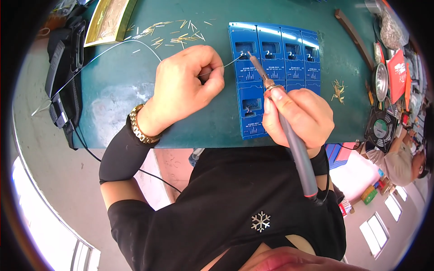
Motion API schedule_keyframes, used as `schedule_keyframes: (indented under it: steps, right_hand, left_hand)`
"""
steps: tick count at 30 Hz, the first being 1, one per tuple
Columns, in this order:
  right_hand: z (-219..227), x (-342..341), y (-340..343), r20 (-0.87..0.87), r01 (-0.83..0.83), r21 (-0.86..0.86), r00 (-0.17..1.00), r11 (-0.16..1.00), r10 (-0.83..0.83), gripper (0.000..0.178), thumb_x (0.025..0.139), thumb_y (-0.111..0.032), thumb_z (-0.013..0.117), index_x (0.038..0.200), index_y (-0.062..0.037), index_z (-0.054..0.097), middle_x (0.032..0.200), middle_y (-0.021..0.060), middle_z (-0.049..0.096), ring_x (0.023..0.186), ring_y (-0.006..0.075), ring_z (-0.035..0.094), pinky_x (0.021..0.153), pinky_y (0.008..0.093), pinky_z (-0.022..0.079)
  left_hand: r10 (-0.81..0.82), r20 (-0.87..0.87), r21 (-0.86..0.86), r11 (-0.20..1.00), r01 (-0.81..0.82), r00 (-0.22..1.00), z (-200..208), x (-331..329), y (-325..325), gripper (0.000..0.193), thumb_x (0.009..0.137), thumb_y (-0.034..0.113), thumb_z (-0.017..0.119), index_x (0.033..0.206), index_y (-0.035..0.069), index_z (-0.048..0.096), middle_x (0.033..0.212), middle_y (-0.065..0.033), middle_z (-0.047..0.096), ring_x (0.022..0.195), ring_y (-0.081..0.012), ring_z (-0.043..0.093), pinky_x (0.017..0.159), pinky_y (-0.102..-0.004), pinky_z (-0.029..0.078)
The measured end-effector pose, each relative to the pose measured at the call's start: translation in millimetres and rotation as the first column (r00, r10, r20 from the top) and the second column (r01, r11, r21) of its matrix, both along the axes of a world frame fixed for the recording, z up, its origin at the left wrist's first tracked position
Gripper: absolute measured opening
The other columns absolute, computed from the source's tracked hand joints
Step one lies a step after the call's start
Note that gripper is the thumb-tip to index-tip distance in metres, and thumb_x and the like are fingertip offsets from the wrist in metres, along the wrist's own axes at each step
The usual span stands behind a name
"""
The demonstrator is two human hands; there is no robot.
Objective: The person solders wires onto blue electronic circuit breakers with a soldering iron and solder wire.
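A panel of blue circuit boards (249, 99) lies on the green tabletop, its boards joined in rows. My right hand (300, 115) grips a soldering iron (296, 153) by its dark handle, the tip pointing at the pads of the upper left board. Pinched between thumb and forefinger of my left hand (187, 83) is a thin solder wire (233, 61). Its free end reaches the same pads, close to the iron's tip; whether the two touch I cannot tell. The wire's other part loops behind my left hand toward the far left. My right hand covers part of the lower boards.
Loose metal pins (181, 38) are scattered beyond my left hand, near a yellow tray (108, 25). More pins (338, 91) lie right of the panel. A black device (63, 86) stands at the left edge, a small fan (380, 128) at the right. Another person (402, 158) sits far right.
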State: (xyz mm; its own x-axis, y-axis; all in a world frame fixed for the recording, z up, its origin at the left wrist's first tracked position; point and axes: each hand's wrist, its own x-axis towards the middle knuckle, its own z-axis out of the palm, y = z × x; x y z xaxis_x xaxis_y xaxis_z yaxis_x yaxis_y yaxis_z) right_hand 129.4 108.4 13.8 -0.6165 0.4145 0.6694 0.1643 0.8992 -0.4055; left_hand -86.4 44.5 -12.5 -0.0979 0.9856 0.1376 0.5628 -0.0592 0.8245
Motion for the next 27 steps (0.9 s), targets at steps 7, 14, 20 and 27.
schedule_keyframes:
  steps: [7,14,20,27]
  right_hand:
    - [-0.2,-2.3,2.0,-0.045,0.02,-0.037,0.999,0.999,-0.021,0.024,0.068,0.006,0.078,0.089,0.0005,0.069,0.064,0.0052,0.058,0.049,0.0163,0.058,0.043,0.0257,0.044]
    - [-6.1,-5.5,0.5,-0.011,0.001,0.006,1.0,1.0,-0.001,0.025,0.066,0.005,0.079,0.087,-0.0003,0.068,0.063,0.0038,0.055,0.049,0.016,0.056,0.043,0.0255,0.044]
    - [-5.6,-1.6,0.7,-0.005,0.001,0.046,1.0,0.999,-0.001,0.026,0.064,0.005,0.079,0.087,-0.0005,0.068,0.063,0.0033,0.055,0.049,0.0152,0.055,0.043,0.0246,0.043]
    - [-4.9,-3.7,0.5,-0.033,-0.007,0.031,0.999,1.0,0.008,0.024,0.065,0.005,0.079,0.085,-0.0003,0.068,0.063,0.0036,0.055,0.049,0.0151,0.055,0.042,0.0247,0.043]
  left_hand:
    - [0.037,-0.009,0.029,0.999,-0.036,0.999,-1.4,2.2,2.9,0.007,0.075,0.006,0.068,0.075,0.009,0.062,0.064,-0.0033,0.058,0.055,-0.0166,0.059,0.051,-0.0291,0.047]
    - [0.044,-0.061,0.026,0.999,-0.042,0.997,-2.7,3.0,3.4,0.006,0.075,0.007,0.068,0.076,0.009,0.062,0.065,-0.0029,0.059,0.056,-0.0171,0.06,0.053,-0.0291,0.047]
    - [0.058,0.016,0.028,0.998,-0.058,0.998,-4.2,3.2,2.9,0.006,0.075,0.006,0.068,0.075,0.009,0.062,0.066,-0.0031,0.059,0.055,-0.0164,0.059,0.052,-0.0288,0.047]
    - [0.04,-0.001,0.038,0.998,-0.04,0.999,-1.9,2.5,3.6,0.006,0.075,0.006,0.068,0.075,0.009,0.062,0.065,-0.0034,0.058,0.055,-0.0162,0.058,0.052,-0.0285,0.046]
